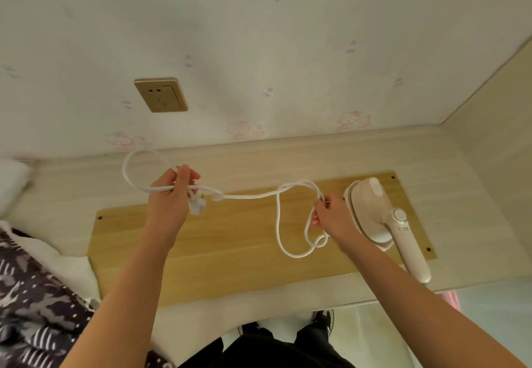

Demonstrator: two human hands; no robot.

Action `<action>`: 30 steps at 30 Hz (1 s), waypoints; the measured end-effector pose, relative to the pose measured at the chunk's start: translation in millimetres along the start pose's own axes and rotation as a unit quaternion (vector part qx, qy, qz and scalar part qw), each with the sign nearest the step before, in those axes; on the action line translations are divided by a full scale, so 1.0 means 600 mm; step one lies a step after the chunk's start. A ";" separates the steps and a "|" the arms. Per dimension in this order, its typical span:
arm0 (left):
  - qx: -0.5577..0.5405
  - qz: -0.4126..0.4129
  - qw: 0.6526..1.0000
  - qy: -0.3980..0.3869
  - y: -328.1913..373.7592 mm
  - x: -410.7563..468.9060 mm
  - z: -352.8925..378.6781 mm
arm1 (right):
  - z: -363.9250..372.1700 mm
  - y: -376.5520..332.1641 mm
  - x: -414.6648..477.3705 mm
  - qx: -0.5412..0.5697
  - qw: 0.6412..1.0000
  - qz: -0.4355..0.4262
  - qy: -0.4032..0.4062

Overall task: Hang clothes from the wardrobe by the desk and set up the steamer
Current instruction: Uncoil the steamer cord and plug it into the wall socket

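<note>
The left hand (169, 195) curls round a loop of white cord (250, 194), the plug (197, 206) dangling just below it. The cord sags across to the right hand (331, 213), which pinches another loop above the tabletop (230, 241); just beside it lies the steamer (374, 212).

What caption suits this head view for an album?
Left hand and right hand hold the white cord of the steamer above the desk.
</note>
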State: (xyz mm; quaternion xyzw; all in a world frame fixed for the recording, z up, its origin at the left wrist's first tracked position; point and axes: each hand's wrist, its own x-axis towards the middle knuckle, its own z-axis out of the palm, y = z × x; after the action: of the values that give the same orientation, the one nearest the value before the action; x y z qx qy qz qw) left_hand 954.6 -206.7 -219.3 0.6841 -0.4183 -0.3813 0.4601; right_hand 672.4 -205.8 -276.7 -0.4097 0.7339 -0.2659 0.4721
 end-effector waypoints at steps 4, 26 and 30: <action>0.021 0.002 0.999 -0.033 -0.008 -0.002 -0.034 | 0.023 0.012 0.006 -0.051 0.998 0.015 0.038; -0.265 -0.074 0.959 -0.069 0.040 0.003 -0.077 | 0.175 -0.161 -0.100 -0.092 0.953 -0.180 -0.224; -0.431 -0.175 0.884 -0.048 0.046 0.024 -0.071 | 0.203 -0.177 -0.116 -0.019 0.939 -0.137 -0.316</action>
State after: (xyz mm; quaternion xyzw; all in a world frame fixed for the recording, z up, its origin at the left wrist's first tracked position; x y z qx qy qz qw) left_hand 992.6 -213.1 -183.1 0.4617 -0.1074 -0.6306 0.6145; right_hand 836.0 -202.7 -211.4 -0.5777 0.4889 -0.1712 0.6308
